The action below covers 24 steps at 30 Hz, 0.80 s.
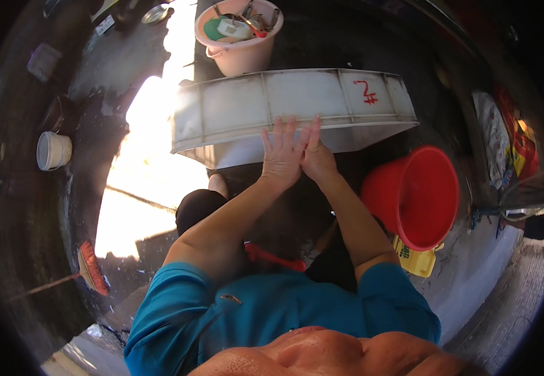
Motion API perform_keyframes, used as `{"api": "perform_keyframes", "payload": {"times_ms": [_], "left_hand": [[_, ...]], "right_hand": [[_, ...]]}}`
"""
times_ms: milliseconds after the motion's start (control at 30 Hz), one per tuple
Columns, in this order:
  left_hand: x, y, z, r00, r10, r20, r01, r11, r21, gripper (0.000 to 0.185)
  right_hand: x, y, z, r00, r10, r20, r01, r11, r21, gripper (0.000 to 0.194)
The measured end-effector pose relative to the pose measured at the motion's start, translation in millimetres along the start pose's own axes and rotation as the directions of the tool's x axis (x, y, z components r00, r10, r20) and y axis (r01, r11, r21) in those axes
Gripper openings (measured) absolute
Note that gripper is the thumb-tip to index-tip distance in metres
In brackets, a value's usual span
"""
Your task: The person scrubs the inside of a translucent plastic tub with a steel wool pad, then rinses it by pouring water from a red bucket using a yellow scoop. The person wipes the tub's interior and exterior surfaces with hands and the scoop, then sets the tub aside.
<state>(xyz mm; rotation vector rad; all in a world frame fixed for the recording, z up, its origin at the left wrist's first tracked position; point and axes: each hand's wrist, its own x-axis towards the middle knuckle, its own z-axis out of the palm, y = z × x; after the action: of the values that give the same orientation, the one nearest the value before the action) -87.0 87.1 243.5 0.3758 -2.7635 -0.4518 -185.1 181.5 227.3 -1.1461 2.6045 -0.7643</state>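
Observation:
My left hand [281, 160] is raised before me with its fingers spread and nothing in it. Against its thumb side rests my right hand [321, 162], one finger pointing up and its other fingers partly hidden; no held thing shows there. Just beyond both hands is a large white plastic crate [304, 96] with ribbed walls and a red handwritten mark. Its side wall faces up, and its open side is towards me. The fingertips overlap the crate's near edge in the view; whether they touch it I cannot tell.
Behind the crate stands a pink bucket [241, 58] filled with utensils. A red plastic bucket [380, 188] leans at my right, beside a yellow plastic container [415, 258]. Leftward are a small white bucket [60, 150] and a broom [93, 268]. Bright sunlight falls on the dark wet floor [154, 268].

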Motion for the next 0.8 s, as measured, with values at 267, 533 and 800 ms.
{"api": "perform_keyframes", "payload": {"times_ms": [267, 533, 800], "left_hand": [[0, 0, 5, 1.000, -0.004, -0.019, 0.004, 0.999, 0.033, 0.073], [-1, -1, 8, 0.999, 0.000, -0.047, 0.002, 1.000, 0.027, 0.074], [-1, -3, 3, 0.999, 0.015, -0.036, -0.015, 1.000, -0.014, 0.074]], "right_hand": [[-1, -8, -14, 0.992, 0.077, 0.097, -0.083, 0.995, 0.063, 0.092], [-1, -9, -14, 0.993, 0.085, 0.087, -0.090, 0.994, 0.058, 0.096], [-1, -5, -8, 0.995, 0.079, 0.053, -0.082, 0.996, 0.042, 0.098]]}}
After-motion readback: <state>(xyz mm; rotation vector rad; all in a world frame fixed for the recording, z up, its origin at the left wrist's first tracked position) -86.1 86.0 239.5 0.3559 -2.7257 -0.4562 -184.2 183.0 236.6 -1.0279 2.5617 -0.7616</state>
